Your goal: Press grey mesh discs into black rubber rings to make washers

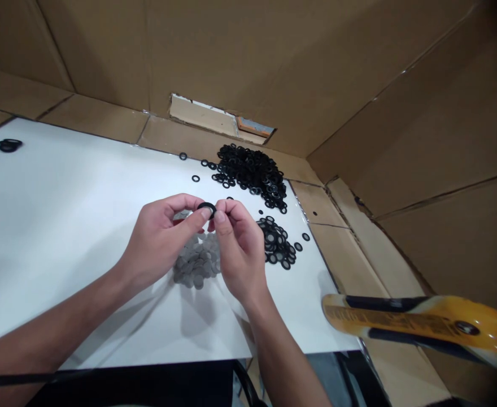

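Note:
Between the fingertips of both hands is a black rubber ring (206,204), held up over the white board. My left hand (157,234) pinches its left side with thumb and forefinger. The thumb and fingers of my right hand (240,243) are closed on its right side. Whether a disc sits inside the ring, I cannot tell. Partly hidden below the hands lies a pile of small grey discs (197,264). To the right of my right hand is a group of black rings with grey centres (276,242). Farther back is a heap of black rings (251,172).
The white board (62,186) lies on brown cardboard, with cardboard walls (248,56) behind and to the right. A slot (206,116) is cut in the back wall. A yellow-and-black object (426,316) juts in from the right. Several dark rings (10,146) lie far left.

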A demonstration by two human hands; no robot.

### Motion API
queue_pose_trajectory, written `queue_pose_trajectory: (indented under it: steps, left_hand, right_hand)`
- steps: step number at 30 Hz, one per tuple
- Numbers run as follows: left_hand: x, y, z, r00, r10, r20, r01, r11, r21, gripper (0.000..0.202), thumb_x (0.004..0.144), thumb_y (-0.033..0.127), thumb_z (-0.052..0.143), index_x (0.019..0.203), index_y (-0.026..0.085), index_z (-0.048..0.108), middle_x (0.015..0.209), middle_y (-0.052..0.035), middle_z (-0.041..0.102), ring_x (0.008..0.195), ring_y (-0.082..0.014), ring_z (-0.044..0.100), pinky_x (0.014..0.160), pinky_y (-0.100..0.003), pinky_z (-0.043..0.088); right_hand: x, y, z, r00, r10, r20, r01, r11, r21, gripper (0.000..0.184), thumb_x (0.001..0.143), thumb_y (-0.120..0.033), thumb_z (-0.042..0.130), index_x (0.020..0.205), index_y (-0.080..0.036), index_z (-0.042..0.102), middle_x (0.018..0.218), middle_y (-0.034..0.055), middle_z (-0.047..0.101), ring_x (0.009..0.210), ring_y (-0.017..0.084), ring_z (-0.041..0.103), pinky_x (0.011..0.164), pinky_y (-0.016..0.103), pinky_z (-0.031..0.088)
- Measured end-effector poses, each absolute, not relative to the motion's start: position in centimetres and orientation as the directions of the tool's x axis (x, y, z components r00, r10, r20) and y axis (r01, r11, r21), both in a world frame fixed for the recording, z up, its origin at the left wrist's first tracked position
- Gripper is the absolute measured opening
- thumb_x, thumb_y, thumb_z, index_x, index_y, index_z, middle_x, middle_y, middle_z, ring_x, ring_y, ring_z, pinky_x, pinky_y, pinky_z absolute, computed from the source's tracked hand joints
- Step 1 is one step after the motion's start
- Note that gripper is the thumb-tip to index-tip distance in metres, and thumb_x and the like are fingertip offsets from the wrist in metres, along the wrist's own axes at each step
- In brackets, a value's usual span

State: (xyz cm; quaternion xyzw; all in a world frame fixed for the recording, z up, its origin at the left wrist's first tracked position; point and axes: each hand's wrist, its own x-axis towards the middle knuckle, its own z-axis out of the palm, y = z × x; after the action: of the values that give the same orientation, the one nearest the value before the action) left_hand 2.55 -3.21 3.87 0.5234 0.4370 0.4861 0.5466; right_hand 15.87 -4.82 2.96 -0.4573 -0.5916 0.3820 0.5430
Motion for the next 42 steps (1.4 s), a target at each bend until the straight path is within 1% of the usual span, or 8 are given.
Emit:
queue_pose_trajectory:
  steps: [4, 8, 16, 22, 28, 33, 37, 42]
  left_hand:
    - [2.5, -3.2, 3.8, 0.137, 0.990, 0.025, -0.084, -0.013, 0.996, 0.016, 0.085, 0.033, 0.069, 0.088, 0.017, 0.072, 0.087, -0.0027, 0.072, 0.077, -0.0157, 0.065, 0.071, -0.025, 0.053]
    - [2.3, -3.2, 3.8, 0.103, 0.994, 0.046, -0.015, -0.044, 0.999, 0.016, 0.083, 0.033, 0.072, 0.087, 0.018, 0.074, 0.085, -0.0023, 0.073, 0.075, -0.0156, 0.065, 0.069, -0.024, 0.052]
    - [2.3, -3.1, 4.0, 0.026, 0.996, 0.079, 0.115, -0.082, 0.990, 0.020, 0.081, 0.040, 0.075, 0.083, 0.020, 0.076, 0.079, -0.0017, 0.073, 0.062, -0.0133, 0.060, 0.054, -0.022, 0.046]
    - [2.3, -3.0, 4.1, 0.046, 0.998, 0.052, 0.109, -0.056, 0.992, 0.017, 0.081, 0.036, 0.074, 0.078, 0.019, 0.074, 0.073, 0.0008, 0.070, 0.055, -0.0105, 0.056, 0.052, -0.021, 0.045]
    - [2.3, -3.2, 4.2, 0.071, 0.996, 0.052, 0.071, -0.057, 0.996, 0.018, 0.083, 0.036, 0.072, 0.079, 0.019, 0.074, 0.075, -0.0012, 0.072, 0.067, -0.0146, 0.065, 0.060, -0.022, 0.051]
    - [2.4, -3.4, 4.3, 0.082, 0.995, 0.061, 0.020, -0.063, 0.998, 0.017, 0.080, 0.036, 0.077, 0.080, 0.019, 0.077, 0.078, -0.0021, 0.075, 0.069, -0.0162, 0.068, 0.063, -0.024, 0.055]
    - [2.3, -3.4, 4.0, 0.107, 0.991, 0.075, -0.038, -0.072, 0.997, 0.015, 0.077, 0.034, 0.080, 0.083, 0.020, 0.078, 0.079, -0.0017, 0.076, 0.069, -0.0163, 0.070, 0.065, -0.025, 0.057]
    - [2.1, -3.3, 4.0, 0.098, 0.992, 0.080, -0.041, -0.076, 0.996, 0.012, 0.075, 0.029, 0.083, 0.079, 0.019, 0.077, 0.075, -0.0012, 0.075, 0.068, -0.0157, 0.070, 0.064, -0.024, 0.056]
  right_hand:
    - [15.9, -4.8, 3.1, 0.027, 0.956, 0.292, 0.129, 0.286, -0.950, 0.015, 0.097, -0.031, 0.055, 0.087, -0.020, 0.056, 0.082, 0.0003, 0.057, 0.076, 0.014, 0.054, 0.068, 0.027, 0.044]
    - [16.0, -4.8, 3.1, 0.081, 0.953, 0.291, 0.153, 0.277, -0.949, 0.012, 0.093, -0.030, 0.062, 0.086, -0.020, 0.062, 0.082, 0.0009, 0.063, 0.076, 0.015, 0.059, 0.070, 0.028, 0.047]
    - [16.3, -4.6, 3.2, 0.139, 0.955, 0.261, 0.176, 0.236, -0.956, 0.014, 0.090, -0.033, 0.065, 0.084, -0.020, 0.064, 0.080, 0.0014, 0.065, 0.076, 0.016, 0.060, 0.071, 0.029, 0.048]
    - [16.3, -4.6, 3.9, 0.097, 0.981, 0.168, 0.062, 0.163, -0.985, 0.017, 0.089, -0.033, 0.065, 0.081, -0.019, 0.063, 0.073, -0.0009, 0.058, 0.070, 0.013, 0.054, 0.068, 0.026, 0.045]
    - [16.5, -4.3, 3.6, 0.004, 0.997, 0.079, -0.105, 0.079, -0.991, 0.021, 0.087, -0.036, 0.068, 0.076, -0.018, 0.063, 0.069, -0.0011, 0.055, 0.068, 0.013, 0.051, 0.065, 0.025, 0.043]
    - [17.0, -3.9, 3.4, -0.123, 0.992, -0.022, -0.268, -0.054, -0.962, 0.020, 0.083, -0.037, 0.069, 0.079, -0.018, 0.067, 0.072, 0.0010, 0.057, 0.068, 0.014, 0.050, 0.065, 0.027, 0.044]
    - [17.3, -3.8, 3.6, -0.176, 0.981, -0.083, -0.352, -0.141, -0.925, 0.020, 0.081, -0.037, 0.071, 0.078, -0.018, 0.066, 0.074, 0.0014, 0.057, 0.068, 0.014, 0.049, 0.066, 0.027, 0.044]
    - [17.3, -3.8, 3.8, -0.225, 0.968, -0.114, -0.415, -0.201, -0.887, 0.017, 0.080, -0.033, 0.072, 0.077, -0.017, 0.066, 0.075, 0.0009, 0.056, 0.067, 0.013, 0.049, 0.065, 0.027, 0.043]
